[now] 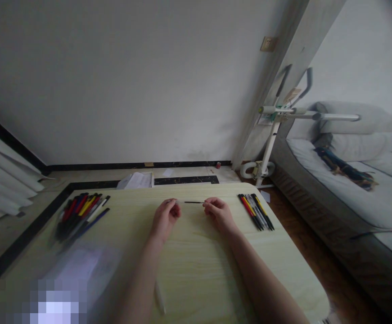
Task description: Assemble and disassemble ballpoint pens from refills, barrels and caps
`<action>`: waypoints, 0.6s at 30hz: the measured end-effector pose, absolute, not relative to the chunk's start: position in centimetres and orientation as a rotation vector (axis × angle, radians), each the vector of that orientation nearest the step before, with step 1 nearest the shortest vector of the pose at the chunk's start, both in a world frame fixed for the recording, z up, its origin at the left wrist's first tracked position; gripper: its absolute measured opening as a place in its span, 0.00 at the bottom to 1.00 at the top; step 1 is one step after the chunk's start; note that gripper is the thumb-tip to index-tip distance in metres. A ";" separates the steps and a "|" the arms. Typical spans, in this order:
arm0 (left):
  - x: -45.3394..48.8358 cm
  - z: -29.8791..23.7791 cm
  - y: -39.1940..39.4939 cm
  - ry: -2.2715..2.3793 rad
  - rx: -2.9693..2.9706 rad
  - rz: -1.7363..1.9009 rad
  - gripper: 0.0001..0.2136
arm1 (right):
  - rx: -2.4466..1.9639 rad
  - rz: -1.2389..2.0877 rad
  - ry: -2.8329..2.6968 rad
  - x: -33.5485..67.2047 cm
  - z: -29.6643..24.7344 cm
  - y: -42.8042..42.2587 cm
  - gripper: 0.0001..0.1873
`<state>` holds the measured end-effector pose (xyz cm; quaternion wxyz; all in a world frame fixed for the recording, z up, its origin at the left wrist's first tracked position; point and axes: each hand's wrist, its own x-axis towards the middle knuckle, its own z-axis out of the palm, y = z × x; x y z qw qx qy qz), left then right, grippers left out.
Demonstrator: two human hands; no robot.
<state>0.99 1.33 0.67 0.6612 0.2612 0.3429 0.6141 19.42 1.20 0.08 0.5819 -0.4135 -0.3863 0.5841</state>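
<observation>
Above the far half of the table, my right hand [218, 213] pinches one end of a thin dark pen refill [193, 202]. The refill lies level, and its free end points at my left hand [168, 215], with a small gap between. My left fingers are pressed together around something small and pale, too small to make out. On the table beside my left forearm lies a white pen-like tube [160, 298].
A pile of coloured pens [83, 211] lies at the table's left. Several pens in a row [255, 211] lie near its right edge. Blurred translucent plastic [81, 265] is at the front left. A sofa [344, 180] and white exercise equipment [270, 144] stand to the right.
</observation>
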 end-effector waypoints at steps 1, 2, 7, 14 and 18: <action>1.0 0.7 1.3 0.774 0.590 1.390 0.07 | -0.968 1.359 -0.909 19.4 0.0 1.2 0.09; 1.0 0.7 1.3 0.775 0.587 1.391 0.07 | -0.969 1.352 -0.914 19.4 -0.1 1.2 0.08; 1.0 0.9 1.3 0.798 0.558 1.383 0.08 | -0.965 1.342 -0.932 19.4 -0.1 1.2 0.08; 1.0 0.8 1.3 0.790 0.565 1.386 0.07 | -1.026 1.301 -0.999 19.3 0.3 1.1 0.08; 0.9 0.7 1.3 0.778 0.550 1.386 0.08 | -1.024 1.292 -1.019 19.2 0.4 1.0 0.08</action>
